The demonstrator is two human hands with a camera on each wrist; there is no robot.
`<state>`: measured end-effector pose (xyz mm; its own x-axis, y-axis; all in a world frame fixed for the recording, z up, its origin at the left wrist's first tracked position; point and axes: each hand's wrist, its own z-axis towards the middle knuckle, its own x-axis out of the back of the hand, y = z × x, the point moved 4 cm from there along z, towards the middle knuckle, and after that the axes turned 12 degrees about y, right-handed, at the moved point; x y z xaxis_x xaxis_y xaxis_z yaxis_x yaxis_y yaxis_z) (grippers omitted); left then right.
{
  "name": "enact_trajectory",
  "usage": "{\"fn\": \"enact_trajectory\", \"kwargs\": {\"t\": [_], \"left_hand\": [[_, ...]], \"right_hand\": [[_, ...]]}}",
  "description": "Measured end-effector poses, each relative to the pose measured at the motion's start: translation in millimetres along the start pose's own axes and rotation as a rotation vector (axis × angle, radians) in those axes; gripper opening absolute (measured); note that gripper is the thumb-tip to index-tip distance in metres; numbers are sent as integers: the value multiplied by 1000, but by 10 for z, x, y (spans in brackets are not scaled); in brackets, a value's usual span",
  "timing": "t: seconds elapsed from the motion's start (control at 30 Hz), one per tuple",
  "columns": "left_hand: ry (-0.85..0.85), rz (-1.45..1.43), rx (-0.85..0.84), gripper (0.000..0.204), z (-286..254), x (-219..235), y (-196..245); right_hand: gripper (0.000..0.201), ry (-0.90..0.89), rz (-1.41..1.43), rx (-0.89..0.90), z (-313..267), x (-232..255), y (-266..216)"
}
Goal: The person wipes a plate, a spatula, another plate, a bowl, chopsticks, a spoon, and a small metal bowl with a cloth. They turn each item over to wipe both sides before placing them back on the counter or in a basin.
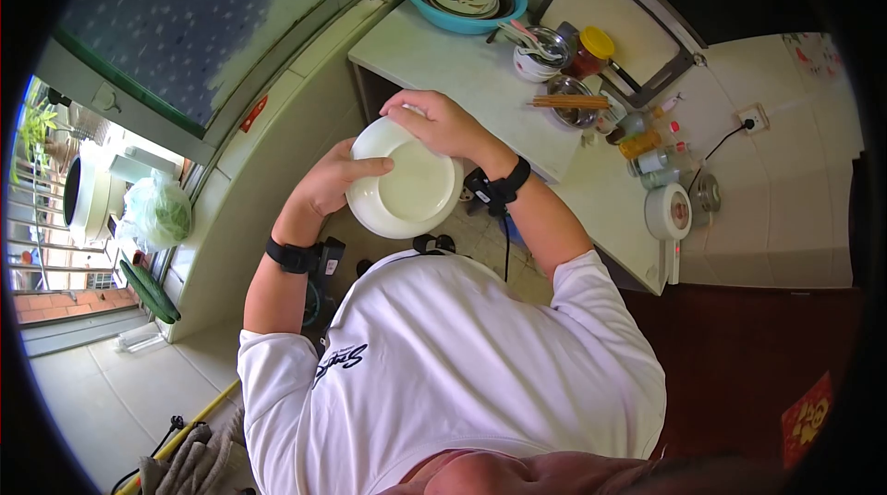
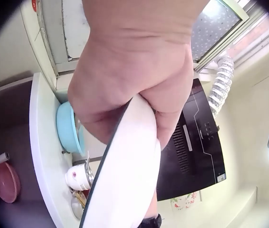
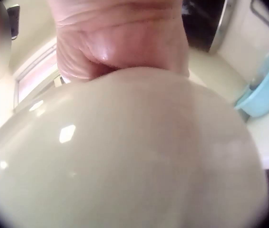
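Note:
A glossy white plate [image 1: 407,183] with a round middle is held up in front of the person's chest by both hands. The left hand [image 1: 331,179] grips its left edge, thumb lying across the face and the other fingers out of sight behind it. At the far edge, the right hand [image 1: 442,125] holds the rim with bent fingers. The left wrist view shows the plate [image 2: 129,166] nearly edge-on, wedged between thumb and fingers of the left hand [image 2: 129,71]. A broad shiny surface of the plate [image 3: 125,142] fills the right wrist view below the right hand [image 3: 120,47].
Beyond the hands runs a white counter [image 1: 434,65] with a blue basin [image 1: 418,5], stacked bowls [image 1: 536,65], chopsticks [image 1: 570,101] and a yellow-lidded jar [image 1: 594,44]. Several bottles [image 1: 651,144] line the wall at right. On the left sill lie a bagged vegetable [image 1: 159,208] and cucumbers [image 1: 148,290].

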<state>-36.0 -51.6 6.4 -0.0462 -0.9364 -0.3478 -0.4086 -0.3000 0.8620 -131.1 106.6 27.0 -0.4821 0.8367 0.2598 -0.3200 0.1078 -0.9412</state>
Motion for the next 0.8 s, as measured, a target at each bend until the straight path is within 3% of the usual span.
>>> {"fn": "enact_trajectory", "kwargs": {"t": [0.07,0.17,0.23,0.4,0.5,0.53,0.6,0.77,0.8], "left_hand": [[26,108,-21,50,24,13,-32],[110,-109,-122,48,-20,42,-43],[232,-357,-150,46,-20,164,-65],[296,-434,-163,45,24,206,-158],[365,-447,-191,45,62,205,-158],[404,-456,-214,45,76,202,-151],[422,-405,-227,44,84,40,-167],[470,-430,-247,42,330,-114,-420],[457,-426,-249,42,360,-133,-435]], "right_hand": [[28,-16,-98,100,26,24,-72],[32,-17,-103,-18,1,127,24],[37,127,-54,81,-63,172,165],[45,262,-39,204,-367,7,264],[47,334,-323,392,-519,-120,154],[47,335,-323,391,-540,-167,117],[50,310,-670,396,-536,-305,69],[55,379,-508,415,-511,-476,-10],[55,319,-499,448,-516,-483,-52]]}}
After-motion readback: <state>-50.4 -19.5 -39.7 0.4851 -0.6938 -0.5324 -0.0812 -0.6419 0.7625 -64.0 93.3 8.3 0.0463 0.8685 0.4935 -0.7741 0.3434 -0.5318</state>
